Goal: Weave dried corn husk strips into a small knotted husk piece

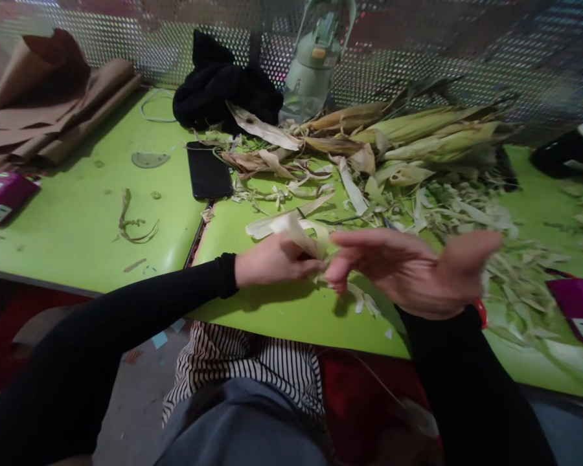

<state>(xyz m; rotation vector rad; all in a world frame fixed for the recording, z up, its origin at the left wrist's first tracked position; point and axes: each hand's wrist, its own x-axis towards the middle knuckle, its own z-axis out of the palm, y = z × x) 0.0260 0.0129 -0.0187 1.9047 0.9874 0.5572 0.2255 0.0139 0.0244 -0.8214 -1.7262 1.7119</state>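
Observation:
My left hand (272,260) is closed around a pale strip of corn husk (291,230) just above the green table (78,220). My right hand (408,268) meets it from the right, fingers pointing left and pinching the same husk at its lower end; the hand is blurred. Both arms wear black sleeves. Behind the hands lies a pile of unhusked corn ears (418,136) and a scatter of torn husk scraps (457,213).
A black phone (208,170) lies flat left of the husks. A black cloth (223,87) and a pale green water bottle (315,61) stand against the perforated back panel. Brown paper (43,97) is at far left; purple boxes (2,196) (580,307) sit at both sides.

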